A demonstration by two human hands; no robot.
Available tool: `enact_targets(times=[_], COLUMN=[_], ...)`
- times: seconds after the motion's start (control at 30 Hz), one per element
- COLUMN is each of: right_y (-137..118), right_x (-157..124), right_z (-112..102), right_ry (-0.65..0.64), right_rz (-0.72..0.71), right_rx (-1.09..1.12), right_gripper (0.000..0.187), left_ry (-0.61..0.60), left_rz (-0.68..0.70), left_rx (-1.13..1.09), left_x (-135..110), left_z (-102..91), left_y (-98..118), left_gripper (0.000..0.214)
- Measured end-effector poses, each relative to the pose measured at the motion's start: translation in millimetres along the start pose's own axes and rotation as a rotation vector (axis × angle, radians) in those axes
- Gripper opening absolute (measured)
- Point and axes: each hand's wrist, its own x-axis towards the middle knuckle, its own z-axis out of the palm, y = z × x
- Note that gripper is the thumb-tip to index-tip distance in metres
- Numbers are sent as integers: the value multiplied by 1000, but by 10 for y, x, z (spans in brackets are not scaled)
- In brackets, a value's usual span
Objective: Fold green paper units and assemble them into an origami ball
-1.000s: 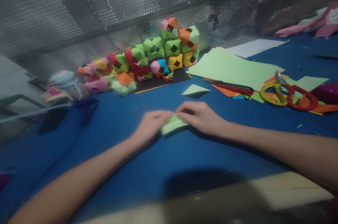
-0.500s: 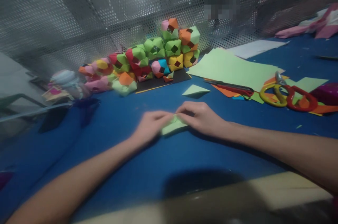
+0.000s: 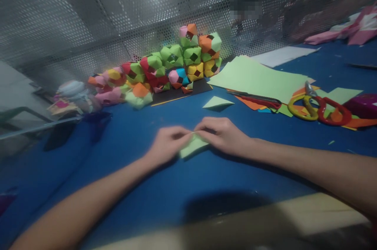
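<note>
A small piece of light green paper (image 3: 194, 146), folded, is pinched between both hands just above or on the blue table (image 3: 153, 203). My left hand (image 3: 167, 142) is closed on its left and upper edge, with the thumb along the paper. From the other side, my right hand (image 3: 224, 136) grips the paper's upper right part, its fingertips meeting those of my left. The fingers cover the top edge. Just beyond the hands lies a folded light green paper triangle (image 3: 218, 103).
Colourful folded-paper balls (image 3: 172, 55) are stacked along a perforated metal panel (image 3: 126, 10). To the right lie a stack of green sheets (image 3: 256, 75), scissors with red and yellow handles (image 3: 334, 112), another dark-bladed pair (image 3: 259, 100) and paper scraps. A pink and white object (image 3: 359, 28) sits far right.
The view has shifted slightly. Both hands still pinch the paper, and more of its lower face shows below the fingers.
</note>
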Motion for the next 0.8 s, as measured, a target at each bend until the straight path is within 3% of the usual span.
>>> enact_targets(times=[0.17,0.4,0.8], right_y=[-12,-1,1], right_x=[5,-17,-32], right_z=[-7,14,35], right_ry=[9,23,50], right_rz=[32,-114,-217], right_rx=[-5,-105,-179], right_gripper=[11,19,18], left_ry=[26,-7,-4], left_rz=[47,59,129], left_rx=[23,17,78], left_x=[-12,-24,-19], left_z=[18,41,73], left_y=[-14,0,5], left_gripper=[21,19,14])
